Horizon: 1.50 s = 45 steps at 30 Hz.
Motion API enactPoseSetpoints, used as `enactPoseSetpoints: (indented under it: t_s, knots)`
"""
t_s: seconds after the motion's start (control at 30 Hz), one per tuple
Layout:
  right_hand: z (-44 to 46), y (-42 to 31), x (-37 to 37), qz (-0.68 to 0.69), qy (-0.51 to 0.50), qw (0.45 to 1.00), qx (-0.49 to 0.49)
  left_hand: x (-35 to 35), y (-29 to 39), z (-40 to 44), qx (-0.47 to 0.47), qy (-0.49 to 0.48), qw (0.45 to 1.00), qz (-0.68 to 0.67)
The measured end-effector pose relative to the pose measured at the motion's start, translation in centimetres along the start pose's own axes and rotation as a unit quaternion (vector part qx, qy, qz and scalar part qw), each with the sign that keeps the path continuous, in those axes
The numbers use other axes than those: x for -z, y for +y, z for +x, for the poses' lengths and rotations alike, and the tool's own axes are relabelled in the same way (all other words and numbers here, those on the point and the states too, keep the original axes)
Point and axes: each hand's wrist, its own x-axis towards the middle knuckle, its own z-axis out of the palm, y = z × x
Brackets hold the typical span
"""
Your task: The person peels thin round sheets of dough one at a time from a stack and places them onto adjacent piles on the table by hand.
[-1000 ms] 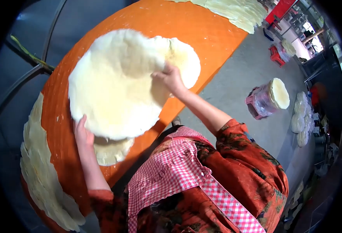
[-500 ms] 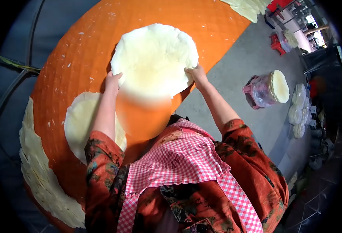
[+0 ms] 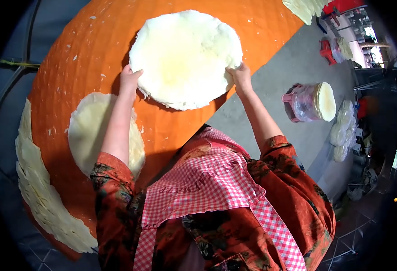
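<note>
Both hands hold a large, pale round flatbread (image 3: 187, 58) by its near edge, above an orange cloth. My left hand (image 3: 128, 81) pinches the left side, thumb on top. My right hand (image 3: 240, 77) grips the right side the same way. The flatbread has a ragged rim and may be several thin sheets together; I cannot tell. Another round flatbread (image 3: 83, 131) lies on the cloth, partly beneath my left forearm.
The orange cloth (image 3: 103, 49) covers a broad surface. Overlapping pale sheets (image 3: 40, 189) line its left edge, with more sheets (image 3: 304, 9) at the top right. On the grey floor, a pink stool (image 3: 291, 104) bears a plastic-wrapped flatbread stack (image 3: 327, 101). Wrapped bundles (image 3: 343, 128) lie beyond.
Both hands have moved slightly up and apart in view, still on the flatbread. A blurred, moving patch below its near edge is gone, and the rim now shows sharply.
</note>
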Motion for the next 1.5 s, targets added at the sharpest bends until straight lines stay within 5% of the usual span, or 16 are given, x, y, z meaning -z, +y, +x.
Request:
enactPoseSetpoints:
  t_s: [0.1, 0.2, 0.23, 0.37, 0.57, 0.9, 1.03, 1.2, 1.27, 1.43, 1.5]
  knots:
    - [-0.1, -0.9, 0.2, -0.022, 0.001, 1.0, -0.002, 0.1, 0.0, 0.0, -0.015, -0.023, 1.0, -0.006]
    - [-0.6, -2.7, 0.6, -0.333, 0.097, 0.937, 0.048, 0.1, 0.4, -0.8, -0.046, 0.084, 0.99, 0.1]
    - [-0.7, -2.1, 0.8, -0.42, 0.159, 0.876, 0.175, 0.8, -0.5, -0.7, -0.06, 0.107, 0.987, 0.103]
    - [0.3, -2.7, 0.0, -0.435, 0.088, 0.801, 0.401, 0.4, -3.3, -5.9, 0.119, 0.088, 0.988, 0.04]
    - [4.4, -1.3, -4.5, -0.574, 0.034, 0.721, 0.386, -1.3, -4.1, -8.1, 0.114, 0.021, 0.99, 0.079]
    - [5.6, 2.2, -5.0, -0.63, -0.003, 0.717, 0.298, 1.0, -4.2, -8.0, 0.13, -0.082, 0.988, -0.015]
    - [5.1, 1.6, -5.2, -0.63, -0.02, 0.727, 0.272, 4.0, -3.3, -8.5, 0.137, -0.047, 0.989, 0.019]
    - [5.1, 1.5, -5.1, -0.63, -0.028, 0.73, 0.266, -0.8, -1.3, -15.3, 0.14, -0.224, 0.943, 0.203]
    - [5.2, 0.9, -5.2, -0.621, -0.032, 0.734, 0.273, -2.5, -8.9, -16.6, 0.017, -0.29, 0.946, 0.144]
    - [5.2, -1.1, -4.1, -0.616, -0.084, 0.736, 0.268, -6.0, -9.8, -19.2, -0.013, -0.295, 0.92, 0.258]
    - [6.6, -1.1, -3.5, -0.617, -0.127, 0.739, 0.24, -6.3, -11.3, -19.3, -0.173, -0.331, 0.878, 0.298]
